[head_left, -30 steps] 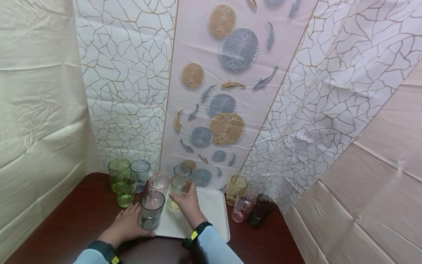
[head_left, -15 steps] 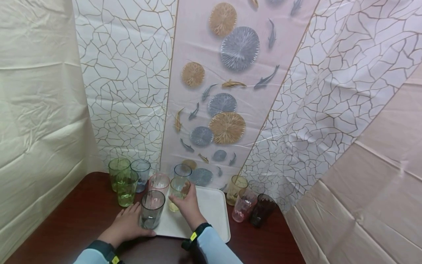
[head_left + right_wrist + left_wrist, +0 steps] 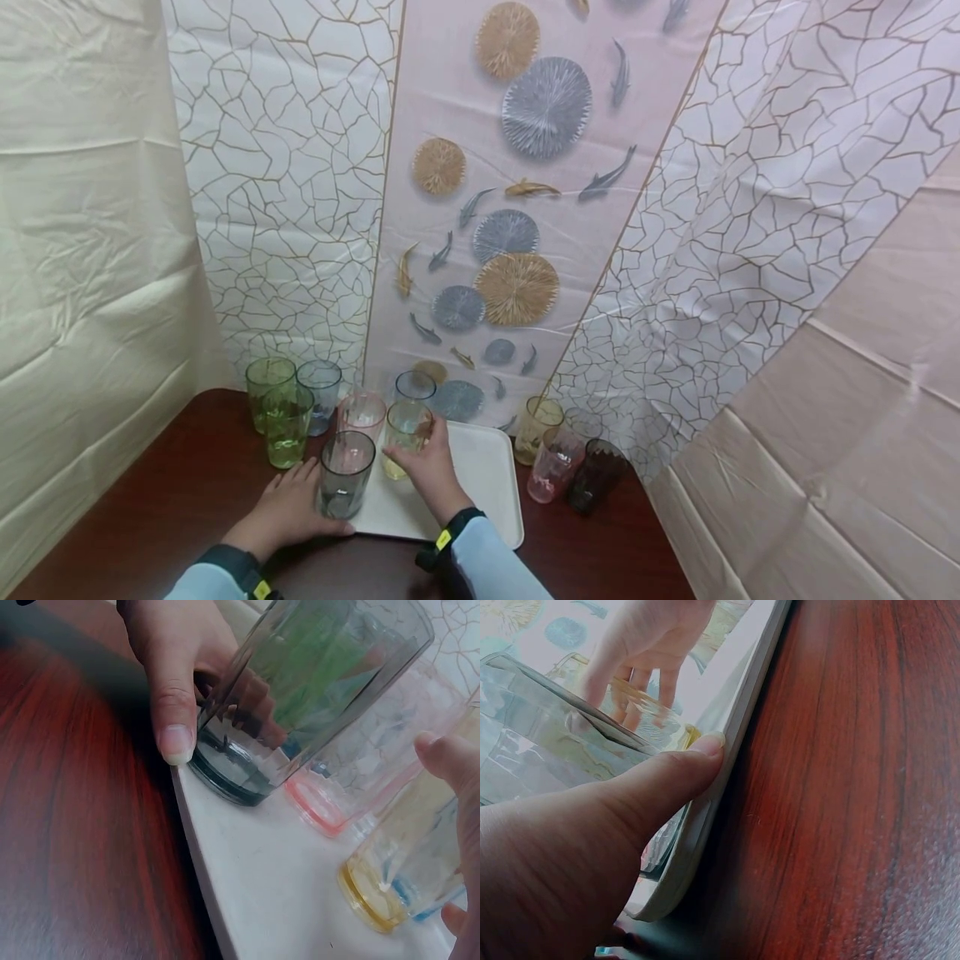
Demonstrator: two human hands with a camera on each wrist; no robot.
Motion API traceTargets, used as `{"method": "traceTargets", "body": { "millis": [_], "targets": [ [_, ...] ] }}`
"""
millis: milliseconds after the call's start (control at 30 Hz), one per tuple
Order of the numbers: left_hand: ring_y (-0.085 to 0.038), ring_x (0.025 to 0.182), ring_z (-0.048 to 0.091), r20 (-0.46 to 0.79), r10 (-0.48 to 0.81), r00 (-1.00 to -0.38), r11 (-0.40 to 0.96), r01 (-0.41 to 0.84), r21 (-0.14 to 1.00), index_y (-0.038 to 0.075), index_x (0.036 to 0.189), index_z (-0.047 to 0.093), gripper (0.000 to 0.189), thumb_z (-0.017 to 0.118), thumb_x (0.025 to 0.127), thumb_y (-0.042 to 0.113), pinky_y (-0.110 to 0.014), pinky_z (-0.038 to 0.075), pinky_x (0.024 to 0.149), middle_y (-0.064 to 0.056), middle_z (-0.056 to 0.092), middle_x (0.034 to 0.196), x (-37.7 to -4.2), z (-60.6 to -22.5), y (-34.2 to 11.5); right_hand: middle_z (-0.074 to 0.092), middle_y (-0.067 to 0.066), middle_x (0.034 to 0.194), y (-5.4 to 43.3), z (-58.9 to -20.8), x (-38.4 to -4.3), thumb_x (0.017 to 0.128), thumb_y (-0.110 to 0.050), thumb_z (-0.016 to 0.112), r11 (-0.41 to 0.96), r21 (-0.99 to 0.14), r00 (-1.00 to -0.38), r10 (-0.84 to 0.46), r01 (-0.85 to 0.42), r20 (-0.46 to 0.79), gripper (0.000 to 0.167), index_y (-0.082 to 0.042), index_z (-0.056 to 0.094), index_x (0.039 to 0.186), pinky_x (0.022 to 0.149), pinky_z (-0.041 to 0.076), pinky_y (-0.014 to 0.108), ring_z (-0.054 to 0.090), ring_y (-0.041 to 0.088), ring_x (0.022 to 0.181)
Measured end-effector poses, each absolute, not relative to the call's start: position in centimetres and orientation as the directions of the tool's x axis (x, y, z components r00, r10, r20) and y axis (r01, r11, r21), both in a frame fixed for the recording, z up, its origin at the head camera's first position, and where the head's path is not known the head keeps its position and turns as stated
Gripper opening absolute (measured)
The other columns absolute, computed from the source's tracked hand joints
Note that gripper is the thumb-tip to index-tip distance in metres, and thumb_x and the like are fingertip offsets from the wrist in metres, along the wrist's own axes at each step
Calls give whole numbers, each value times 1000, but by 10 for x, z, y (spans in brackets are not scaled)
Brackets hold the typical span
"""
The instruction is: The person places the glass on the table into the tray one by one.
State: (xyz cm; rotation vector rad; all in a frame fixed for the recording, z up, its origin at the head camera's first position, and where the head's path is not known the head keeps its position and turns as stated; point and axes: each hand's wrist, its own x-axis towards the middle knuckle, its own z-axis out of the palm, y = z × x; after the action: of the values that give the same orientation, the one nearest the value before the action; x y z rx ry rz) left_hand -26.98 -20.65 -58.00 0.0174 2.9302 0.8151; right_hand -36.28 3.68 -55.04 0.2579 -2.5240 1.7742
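Observation:
My right hand (image 3: 431, 467) grips a clear yellow-tinted glass (image 3: 397, 465), which stands upright on a white tray (image 3: 486, 479). In the right wrist view its amber base (image 3: 365, 900) rests on the tray floor. My left hand (image 3: 294, 508) holds the tray's near left corner, its thumb (image 3: 679, 769) along the front rim and its fingers down the left side. Right beside that hand, a grey glass (image 3: 347, 492) stands in the corner. Behind it on the tray are a pink glass (image 3: 362, 412) and a blue-rimmed glass (image 3: 415, 385), the latter mostly hidden by the yellow one.
Left of the tray, two green glasses (image 3: 285, 437) and a blue glass (image 3: 321, 404) stand on the dark red wood table (image 3: 135, 500). To its right are a yellow glass (image 3: 534, 437), a pink glass (image 3: 553, 475) and a dark glass (image 3: 592, 483). Patterned cloth (image 3: 300, 208) hangs behind.
My right hand has brought the yellow glass slightly toward me, away from the blue-rimmed glass. The left hand and the tray stay where they were.

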Motion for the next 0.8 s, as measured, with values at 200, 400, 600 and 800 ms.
{"method": "traceTargets", "body": {
  "millis": [200,400,600,800],
  "targets": [
    [-65,155,27,-84,40,-996,870,-7,493,-15,162,38,151,87,65,89,-83,20,123,-44,32,167,-269,-577,-205,55,12,146,69,-558,-352,81,-31,103,427,-888,-985,-84,-171,149,108,-13,37,164,117,50,59,54,35,142],
    [-66,155,26,-70,49,-996,869,8,494,-16,162,36,150,87,66,88,-83,19,123,-44,31,167,-269,-577,-204,57,24,144,127,-561,-333,84,-20,101,411,-884,-974,-60,-225,220,99,-2,39,159,117,48,64,56,43,140],
    [-67,154,27,-60,58,-996,870,21,492,-17,161,38,149,87,67,87,-84,20,122,-46,31,166,-268,-579,-205,60,29,138,186,-561,-309,81,-8,100,392,-886,-954,57,-249,294,93,5,43,153,113,50,67,61,47,133],
    [-67,154,26,-77,53,-996,872,9,490,-17,162,36,150,86,67,89,-83,19,123,-45,31,167,-270,-579,-205,63,29,137,233,-565,-284,83,-6,99,419,-876,-930,161,-239,331,85,6,46,148,108,55,64,65,47,127]
  ]
}}
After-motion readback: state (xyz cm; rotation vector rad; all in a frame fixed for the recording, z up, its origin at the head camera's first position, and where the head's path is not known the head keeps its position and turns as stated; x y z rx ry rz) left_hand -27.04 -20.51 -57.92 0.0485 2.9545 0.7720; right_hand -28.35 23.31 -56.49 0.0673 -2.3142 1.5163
